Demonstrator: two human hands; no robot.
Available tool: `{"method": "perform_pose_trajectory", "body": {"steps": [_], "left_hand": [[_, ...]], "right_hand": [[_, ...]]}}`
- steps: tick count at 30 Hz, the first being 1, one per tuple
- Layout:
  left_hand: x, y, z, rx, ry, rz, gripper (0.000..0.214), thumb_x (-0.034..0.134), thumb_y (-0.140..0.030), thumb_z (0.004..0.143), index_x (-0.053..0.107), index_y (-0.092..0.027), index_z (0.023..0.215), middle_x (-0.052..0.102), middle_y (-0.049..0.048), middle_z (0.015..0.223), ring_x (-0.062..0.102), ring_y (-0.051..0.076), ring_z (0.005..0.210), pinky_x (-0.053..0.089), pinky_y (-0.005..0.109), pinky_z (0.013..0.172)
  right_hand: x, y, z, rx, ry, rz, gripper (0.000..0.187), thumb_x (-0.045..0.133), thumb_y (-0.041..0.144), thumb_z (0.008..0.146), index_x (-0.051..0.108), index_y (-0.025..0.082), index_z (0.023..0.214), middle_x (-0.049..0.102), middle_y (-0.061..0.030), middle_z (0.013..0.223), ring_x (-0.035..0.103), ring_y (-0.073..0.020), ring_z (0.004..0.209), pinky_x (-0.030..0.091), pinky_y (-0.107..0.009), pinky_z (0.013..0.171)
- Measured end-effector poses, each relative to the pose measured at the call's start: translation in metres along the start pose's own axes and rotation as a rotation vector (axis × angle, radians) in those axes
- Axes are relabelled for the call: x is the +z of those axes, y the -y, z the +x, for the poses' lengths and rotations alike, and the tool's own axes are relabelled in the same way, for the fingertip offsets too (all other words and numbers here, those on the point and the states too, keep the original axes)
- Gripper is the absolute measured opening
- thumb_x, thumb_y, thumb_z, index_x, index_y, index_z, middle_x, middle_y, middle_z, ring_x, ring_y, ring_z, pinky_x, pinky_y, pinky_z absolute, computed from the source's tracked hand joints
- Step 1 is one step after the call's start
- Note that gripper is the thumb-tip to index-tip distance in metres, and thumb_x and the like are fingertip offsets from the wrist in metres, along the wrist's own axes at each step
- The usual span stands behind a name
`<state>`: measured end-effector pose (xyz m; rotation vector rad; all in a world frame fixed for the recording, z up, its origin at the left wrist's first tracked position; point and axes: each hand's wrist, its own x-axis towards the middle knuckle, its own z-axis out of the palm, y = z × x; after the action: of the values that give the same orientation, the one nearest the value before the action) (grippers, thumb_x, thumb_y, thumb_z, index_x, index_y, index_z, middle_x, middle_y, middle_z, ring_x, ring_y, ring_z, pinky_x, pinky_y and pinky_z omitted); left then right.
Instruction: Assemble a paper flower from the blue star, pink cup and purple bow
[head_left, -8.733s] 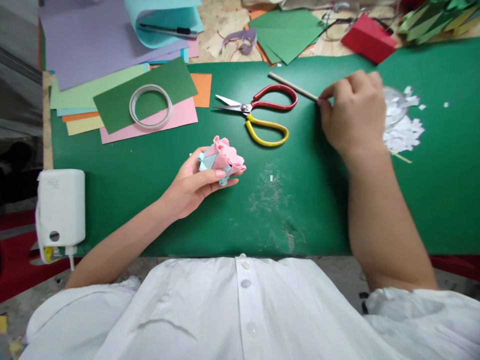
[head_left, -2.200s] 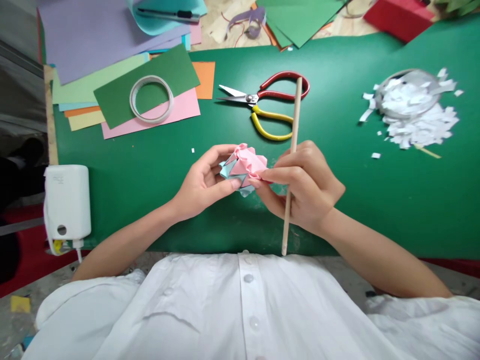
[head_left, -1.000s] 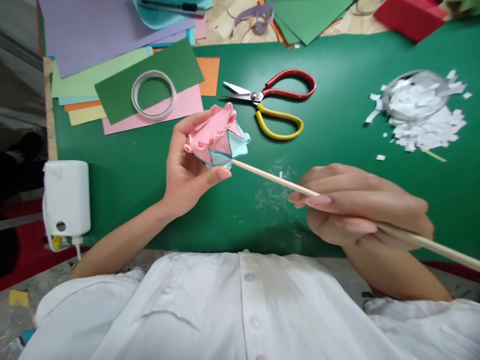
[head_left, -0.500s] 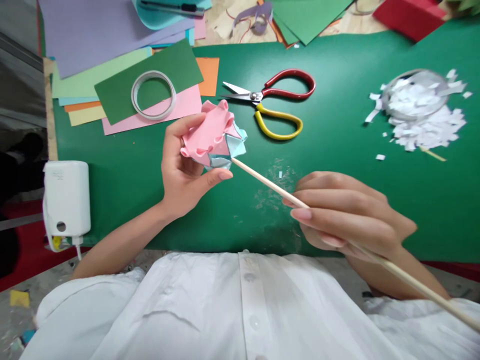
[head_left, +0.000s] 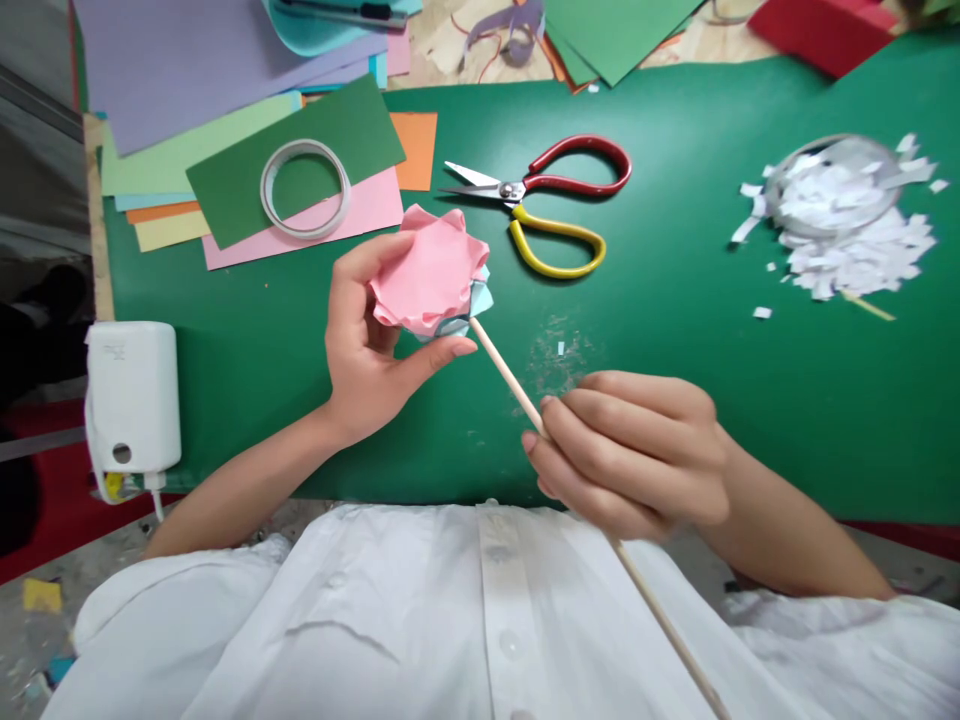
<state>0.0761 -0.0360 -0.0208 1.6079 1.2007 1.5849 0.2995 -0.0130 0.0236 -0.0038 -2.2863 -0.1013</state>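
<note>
My left hand (head_left: 367, 340) grips a folded paper flower (head_left: 429, 272), pink on top with pale blue underneath, held above the green mat (head_left: 712, 400). A thin wooden stick (head_left: 504, 370) runs from the flower's underside down to the right. My right hand (head_left: 630, 460) is closed round the stick's middle, fingers curled over it. The stick's lower end passes over my white shirt toward the frame's bottom edge. Its tip meets the blue base of the flower next to my left thumb.
Scissors (head_left: 547, 200) with one red and one yellow handle lie behind the flower. A tape roll (head_left: 305, 188) rests on coloured paper sheets (head_left: 225, 150) at the back left. White paper scraps (head_left: 840, 230) are heaped at the right. A white device (head_left: 133, 395) sits at the left edge.
My right hand has moved left and nearer the flower, swinging the stick steeper. My left hand has tilted the flower so its pink top faces up.
</note>
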Motion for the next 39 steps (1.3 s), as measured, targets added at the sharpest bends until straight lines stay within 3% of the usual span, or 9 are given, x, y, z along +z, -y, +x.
{"method": "perform_pose_trajectory", "body": {"steps": [4,11,14,20,26,30,39], "left_hand": [[0.001,-0.003,-0.001,-0.097,-0.007,-0.062,0.072,0.091,-0.046,0.063,0.059,-0.036,0.127,0.057,0.0036,0.126,0.058,0.026,0.124,0.052,0.041,0.106],[0.003,-0.001,0.005,-0.141,-0.114,-0.048,0.073,0.089,-0.057,0.06,0.057,-0.032,0.12,0.059,0.0052,0.124,0.047,0.031,0.141,0.043,0.046,0.118],[0.004,-0.003,0.007,-0.118,-0.12,-0.035,0.066,0.086,-0.057,0.066,0.057,-0.032,0.12,0.059,0.0045,0.124,0.052,0.028,0.136,0.046,0.043,0.116],[0.003,0.0,0.006,-0.093,-0.111,-0.133,0.062,0.084,-0.052,0.072,0.057,-0.03,0.123,0.058,0.004,0.129,0.047,0.028,0.142,0.044,0.044,0.117],[0.006,-0.002,0.005,-0.066,-0.001,-0.229,0.057,0.082,-0.049,0.077,0.058,-0.037,0.127,0.058,-0.0013,0.136,0.052,0.025,0.138,0.047,0.042,0.116],[0.008,-0.006,0.003,-0.091,0.011,-0.288,0.056,0.082,-0.049,0.077,0.058,-0.035,0.127,0.059,-0.0004,0.136,0.059,0.025,0.133,0.048,0.042,0.115],[0.008,-0.012,0.0,-0.178,-0.004,-0.245,0.048,0.078,-0.05,0.078,0.061,-0.035,0.12,0.063,0.0023,0.124,0.062,0.024,0.122,0.055,0.041,0.104]], "right_hand": [[0.003,-0.005,-0.001,-0.018,0.008,-0.017,0.024,0.063,0.016,0.088,0.066,0.023,0.066,0.064,-0.0019,0.064,0.055,-0.0137,0.058,0.047,-0.028,0.046],[0.013,0.004,-0.007,0.242,-0.09,0.044,0.014,0.061,0.011,0.087,0.064,0.022,0.078,0.066,-0.0055,0.071,0.06,-0.0166,0.063,0.056,-0.03,0.052],[0.019,0.01,-0.007,0.381,-0.141,0.185,0.014,0.053,0.009,0.089,0.065,0.016,0.09,0.069,-0.0107,0.08,0.067,-0.0191,0.07,0.06,-0.032,0.058],[0.032,0.018,-0.002,0.669,-0.352,0.459,0.025,0.048,0.009,0.093,0.067,0.018,0.105,0.073,-0.0083,0.09,0.072,-0.0161,0.077,0.061,-0.027,0.059],[0.04,0.026,0.001,0.98,-0.562,0.992,0.022,0.05,0.021,0.099,0.071,0.019,0.107,0.074,-0.0081,0.099,0.072,-0.0152,0.083,0.06,-0.025,0.06],[0.04,0.026,0.003,1.042,-0.668,1.249,0.027,0.048,0.03,0.102,0.072,0.018,0.103,0.074,-0.0063,0.093,0.072,-0.0127,0.079,0.059,-0.022,0.06],[0.043,0.021,-0.005,1.0,-0.647,1.322,0.023,0.048,0.025,0.099,0.069,0.018,0.096,0.071,-0.0051,0.087,0.067,-0.0121,0.076,0.056,-0.021,0.058]]}}
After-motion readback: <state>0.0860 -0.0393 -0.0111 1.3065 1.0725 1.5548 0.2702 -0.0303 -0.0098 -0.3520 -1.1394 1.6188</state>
